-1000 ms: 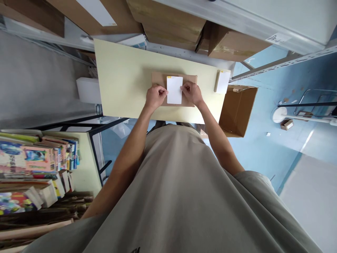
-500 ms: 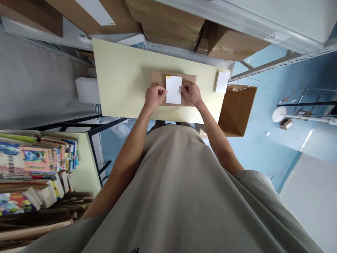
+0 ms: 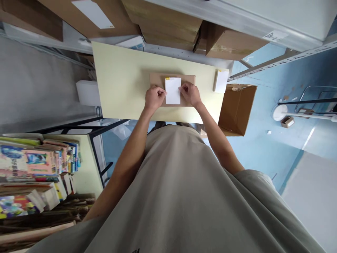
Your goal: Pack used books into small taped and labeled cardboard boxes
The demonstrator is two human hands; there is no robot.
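Observation:
A flat brown cardboard piece (image 3: 188, 78) lies on the pale yellow table (image 3: 121, 80). On top of it rests a white sheet (image 3: 173, 90) with a small yellow mark at its far left corner. My left hand (image 3: 154, 97) pinches the sheet's left edge with curled fingers. My right hand (image 3: 191, 93) pinches its right edge the same way. Both hands rest on the cardboard near the table's front edge.
A stack of white sheets (image 3: 221, 80) sits at the table's right end. An open cardboard box (image 3: 237, 109) stands on the blue floor at right. Brown boxes (image 3: 163, 21) fill the shelf behind. Books (image 3: 34, 165) crowd a lower table at left.
Hands and sheet hold their place; only the view has shifted slightly.

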